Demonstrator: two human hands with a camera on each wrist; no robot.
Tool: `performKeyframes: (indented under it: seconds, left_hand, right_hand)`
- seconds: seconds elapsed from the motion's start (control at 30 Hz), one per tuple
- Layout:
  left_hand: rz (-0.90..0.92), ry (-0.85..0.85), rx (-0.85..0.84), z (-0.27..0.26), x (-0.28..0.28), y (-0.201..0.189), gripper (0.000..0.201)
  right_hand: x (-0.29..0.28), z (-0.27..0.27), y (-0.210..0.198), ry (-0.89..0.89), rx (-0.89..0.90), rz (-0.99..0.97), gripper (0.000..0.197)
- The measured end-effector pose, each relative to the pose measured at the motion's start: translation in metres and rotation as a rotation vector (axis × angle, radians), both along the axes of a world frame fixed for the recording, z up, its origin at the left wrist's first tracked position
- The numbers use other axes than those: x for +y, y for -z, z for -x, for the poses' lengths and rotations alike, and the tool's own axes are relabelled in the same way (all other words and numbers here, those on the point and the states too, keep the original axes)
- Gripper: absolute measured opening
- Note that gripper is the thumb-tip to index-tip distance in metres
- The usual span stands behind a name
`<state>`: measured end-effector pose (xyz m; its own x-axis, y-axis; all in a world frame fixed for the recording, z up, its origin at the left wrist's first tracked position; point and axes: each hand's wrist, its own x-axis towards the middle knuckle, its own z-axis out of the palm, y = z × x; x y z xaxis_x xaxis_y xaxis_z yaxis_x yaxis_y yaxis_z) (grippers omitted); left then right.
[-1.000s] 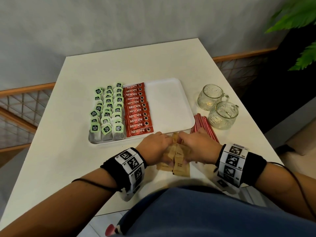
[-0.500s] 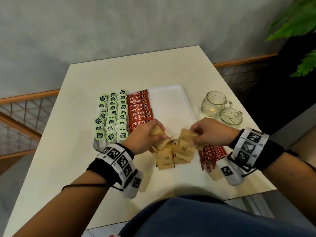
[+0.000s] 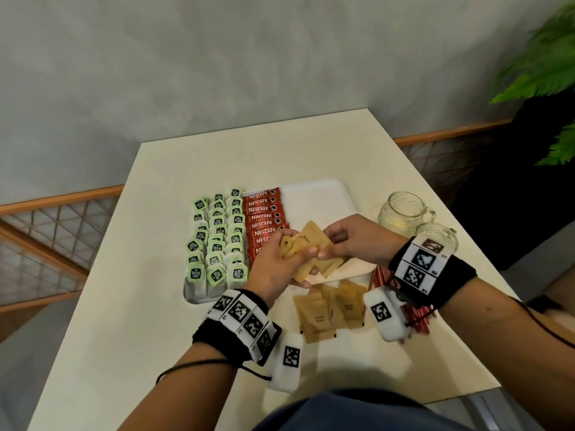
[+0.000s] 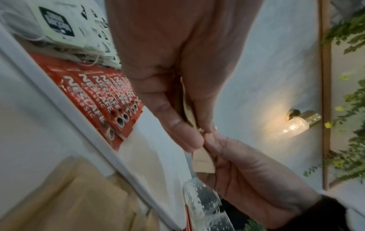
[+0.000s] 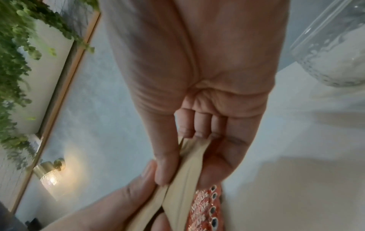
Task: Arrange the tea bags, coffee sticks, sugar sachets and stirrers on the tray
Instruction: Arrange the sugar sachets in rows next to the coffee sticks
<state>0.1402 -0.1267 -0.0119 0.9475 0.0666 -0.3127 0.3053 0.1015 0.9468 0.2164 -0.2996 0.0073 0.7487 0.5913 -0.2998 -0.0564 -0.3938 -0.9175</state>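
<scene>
Both hands hold a small stack of brown sugar sachets [image 3: 311, 244] above the white tray [image 3: 323, 197]. My left hand [image 3: 280, 259] grips the stack from the left, and my right hand [image 3: 348, 237] pinches its right side [image 5: 183, 168]. Green-tagged tea bags [image 3: 217, 237] fill the tray's left part in rows. Red coffee sticks [image 3: 264, 213] lie beside them. More sugar sachets [image 3: 329, 309] lie on the table in front of the tray. Red stirrers [image 3: 379, 278] lie at the right, partly hidden by my right wrist.
Two glass mugs [image 3: 404, 209] stand right of the tray, near the table's right edge. The cream table [image 3: 124, 306] ends close to my body. A grey wall is behind, a green plant [image 3: 547, 73] at the upper right.
Both hands lifted sachets from the pile on the table and brought them together above the tray's front. The head view has tilted upward.
</scene>
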Motion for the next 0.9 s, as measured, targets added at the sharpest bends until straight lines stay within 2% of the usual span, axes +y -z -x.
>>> performKeyframes:
  seconds: [0.1, 0.23, 0.3, 0.43, 0.57, 0.67, 0.73, 0.8, 0.9]
  left_hand:
    - [0.059, -0.112, 0.008, -0.003, 0.016, -0.002, 0.036]
    - [0.058, -0.188, -0.002, -0.008, 0.036, -0.003, 0.030]
    - [0.057, -0.168, 0.016, -0.010, 0.038, -0.002, 0.026]
    - [0.038, -0.083, 0.000, -0.015, 0.025, 0.001, 0.024]
    - [0.042, -0.121, -0.042, -0.025, 0.014, 0.007, 0.018]
    - [0.035, -0.193, -0.099, -0.036, 0.019, 0.011, 0.018]
    - [0.021, -0.202, -0.102, -0.042, 0.025, 0.008, 0.017]
    - [0.010, -0.176, -0.080, -0.047, 0.034, 0.005, 0.014]
    - [-0.038, -0.131, -0.035, -0.055, 0.052, -0.005, 0.014]
  right_hand:
    - [-0.002, -0.004, 0.001, 0.029, 0.100, -0.064, 0.018]
    - [-0.002, -0.009, 0.008, 0.146, 0.120, -0.084, 0.012]
    - [-0.001, -0.011, 0.011, 0.182, 0.128, -0.095, 0.007]
    - [0.012, -0.014, 0.012, 0.238, 0.154, -0.135, 0.009]
    - [0.024, -0.023, 0.015, 0.316, 0.148, -0.176, 0.014]
    - [0.029, -0.028, 0.015, 0.256, 0.163, -0.147, 0.018]
    - [0.033, -0.031, 0.014, 0.203, 0.153, -0.134, 0.013]
    - [0.036, -0.039, 0.013, 0.200, 0.089, -0.111, 0.004]
    - [0.032, -0.057, 0.002, 0.152, -0.053, 0.005, 0.010]
